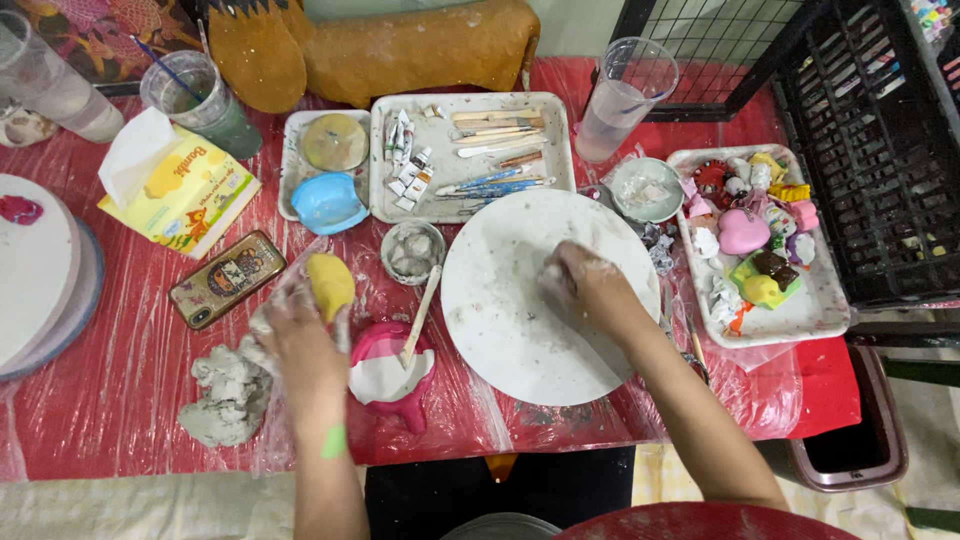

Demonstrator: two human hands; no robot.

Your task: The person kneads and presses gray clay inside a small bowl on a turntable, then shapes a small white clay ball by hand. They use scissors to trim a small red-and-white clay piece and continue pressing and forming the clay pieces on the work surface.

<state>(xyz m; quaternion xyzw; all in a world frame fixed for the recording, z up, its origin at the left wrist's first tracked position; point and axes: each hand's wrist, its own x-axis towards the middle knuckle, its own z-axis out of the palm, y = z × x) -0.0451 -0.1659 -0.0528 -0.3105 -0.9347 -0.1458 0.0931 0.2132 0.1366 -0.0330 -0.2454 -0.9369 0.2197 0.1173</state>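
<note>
Red plastic-covered table (120, 400), cluttered craft station. Right hand (585, 285), fingers curled and pressing a small bit of clay onto the round white board (520, 330) at centre frame; board otherwise smeared, nothing formed yet. Left hand (300, 335), fingers closed around a yellow sponge (330, 283), centre left. Grey clay lump (230, 390) lower left, largely unused. Tool tray (470, 160) above.

Both bare forearms reach forward from the bottom edge, the left one nearly straight up the view, the right one slanting in from the lower right. The left hand (300, 335) lies back-up, fingers curled and smeared pale grey. The right hand (585, 285) is also knuckles-up, fingers bent down and dusted white. The hands are well apart
</note>
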